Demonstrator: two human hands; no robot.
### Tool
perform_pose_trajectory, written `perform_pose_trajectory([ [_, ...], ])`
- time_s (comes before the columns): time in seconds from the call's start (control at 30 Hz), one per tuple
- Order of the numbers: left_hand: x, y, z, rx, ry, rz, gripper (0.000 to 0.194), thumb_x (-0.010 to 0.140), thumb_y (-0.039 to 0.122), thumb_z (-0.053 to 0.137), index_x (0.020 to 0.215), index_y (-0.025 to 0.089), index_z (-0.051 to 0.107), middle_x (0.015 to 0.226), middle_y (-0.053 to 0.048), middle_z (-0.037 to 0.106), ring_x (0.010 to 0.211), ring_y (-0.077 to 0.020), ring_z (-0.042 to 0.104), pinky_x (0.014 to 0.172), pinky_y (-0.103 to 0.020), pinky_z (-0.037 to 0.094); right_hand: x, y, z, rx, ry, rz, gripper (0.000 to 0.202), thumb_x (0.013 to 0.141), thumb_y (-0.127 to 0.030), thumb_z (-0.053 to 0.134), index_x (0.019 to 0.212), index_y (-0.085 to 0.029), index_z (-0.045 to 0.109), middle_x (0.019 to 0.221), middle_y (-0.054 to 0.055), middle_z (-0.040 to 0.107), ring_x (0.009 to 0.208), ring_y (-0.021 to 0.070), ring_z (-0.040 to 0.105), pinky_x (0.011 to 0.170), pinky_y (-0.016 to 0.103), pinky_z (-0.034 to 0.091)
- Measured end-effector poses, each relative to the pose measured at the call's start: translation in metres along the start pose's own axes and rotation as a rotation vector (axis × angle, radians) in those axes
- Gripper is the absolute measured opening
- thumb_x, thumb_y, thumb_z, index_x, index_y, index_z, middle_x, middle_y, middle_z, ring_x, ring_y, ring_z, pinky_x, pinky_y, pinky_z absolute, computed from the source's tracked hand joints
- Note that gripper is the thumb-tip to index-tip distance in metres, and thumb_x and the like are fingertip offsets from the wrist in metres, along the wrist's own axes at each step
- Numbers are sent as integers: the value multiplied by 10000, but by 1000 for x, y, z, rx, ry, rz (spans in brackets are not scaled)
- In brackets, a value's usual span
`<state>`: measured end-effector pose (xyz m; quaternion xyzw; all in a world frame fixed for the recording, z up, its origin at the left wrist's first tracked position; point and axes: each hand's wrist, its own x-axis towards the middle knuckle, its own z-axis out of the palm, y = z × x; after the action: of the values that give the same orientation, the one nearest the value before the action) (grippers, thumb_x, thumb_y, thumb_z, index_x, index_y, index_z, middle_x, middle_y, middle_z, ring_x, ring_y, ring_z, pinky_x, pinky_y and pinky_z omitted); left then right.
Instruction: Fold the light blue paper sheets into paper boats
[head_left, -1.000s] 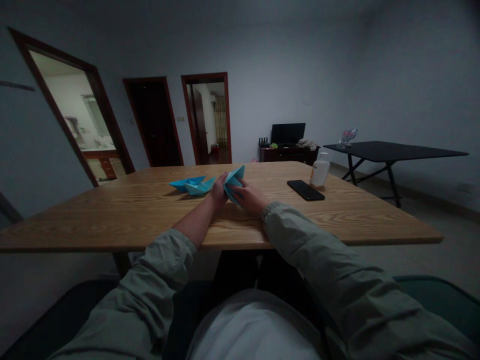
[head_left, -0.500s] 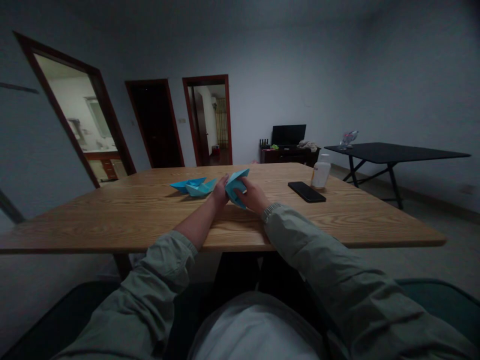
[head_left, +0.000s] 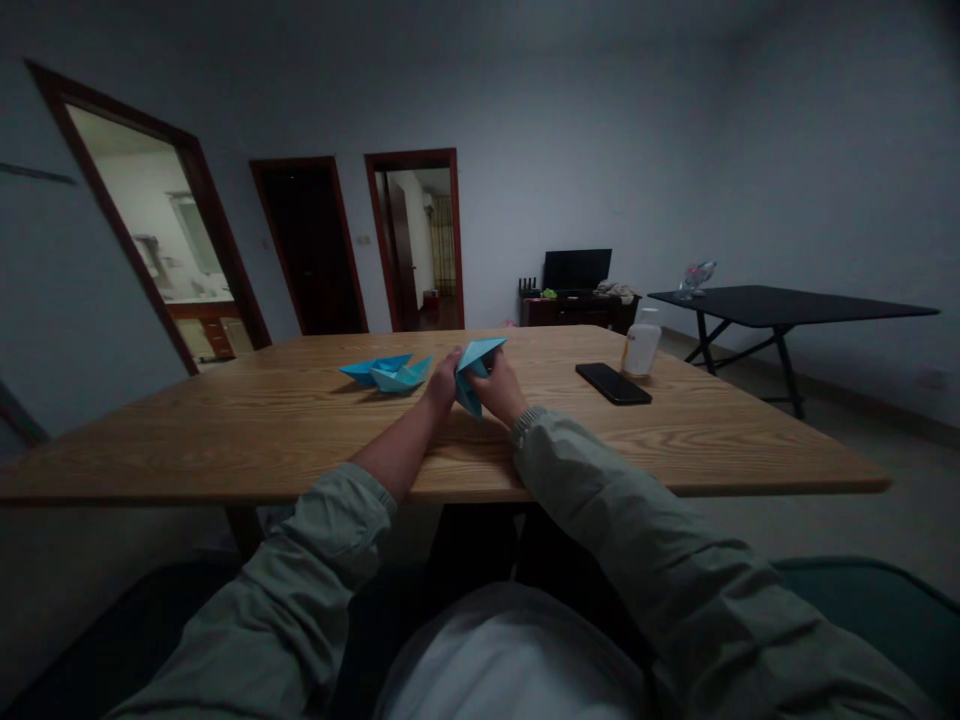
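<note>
At a wooden table (head_left: 247, 440) in dim light, gripping a folded light-blue paper (head_left: 472, 356) left of a black phone (head_left: 613, 383). Wrapping the left hand (head_left: 444, 378) around one side of it, and holding the other side with the bent right hand (head_left: 502, 388) (too dark there to see just how). Seeing a bright-blue paper boat (head_left: 360, 372) and a light-blue paper boat (head_left: 401, 377) close together, farther left of the phone, plus a white bottle (head_left: 640, 348) just behind it.

Got a black phone (head_left: 613, 384) lying just beside a white bottle (head_left: 640, 350), plus a dark screen (head_left: 577, 269) on some cabinet (head_left: 566, 313).
</note>
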<state>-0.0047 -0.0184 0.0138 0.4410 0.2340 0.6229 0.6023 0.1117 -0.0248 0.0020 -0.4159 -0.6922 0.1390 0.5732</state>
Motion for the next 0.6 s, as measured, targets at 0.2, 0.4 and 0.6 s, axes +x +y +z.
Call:
perform_pose_trajectory([
  [0.2, -1, 2, 1, 101, 69, 156, 153, 823, 278, 572, 855, 161, 665, 817, -7, 696, 914, -175, 631, 855, -254, 443, 2, -1, 5, 102, -50, 41, 372, 759, -286, 645, 1103, -156, 587, 1044, 109, 695, 906, 209, 670, 808, 323, 524],
  [0.4, 1, -1, -2, 263, 9, 333, 114, 804, 259, 607, 767, 161, 651, 819, -2, 682, 905, -171, 597, 878, -239, 411, 0, -5, 3, 109, -86, 69, 358, 768, -273, 627, 1100, -140, 627, 1055, 117, 700, 914, 218, 669, 809, 325, 526],
  [0.6, 4, -3, -8, 277, 5, 268, 185, 808, 302, 620, 705, 152, 655, 707, 7, 644, 787, -164, 584, 820, -244, 423, 0, -3, 1, 79, -90, 55, 343, 783, -318, 618, 1076, -141, 625, 1016, 109, 706, 870, 210, 668, 757, 309, 526],
])
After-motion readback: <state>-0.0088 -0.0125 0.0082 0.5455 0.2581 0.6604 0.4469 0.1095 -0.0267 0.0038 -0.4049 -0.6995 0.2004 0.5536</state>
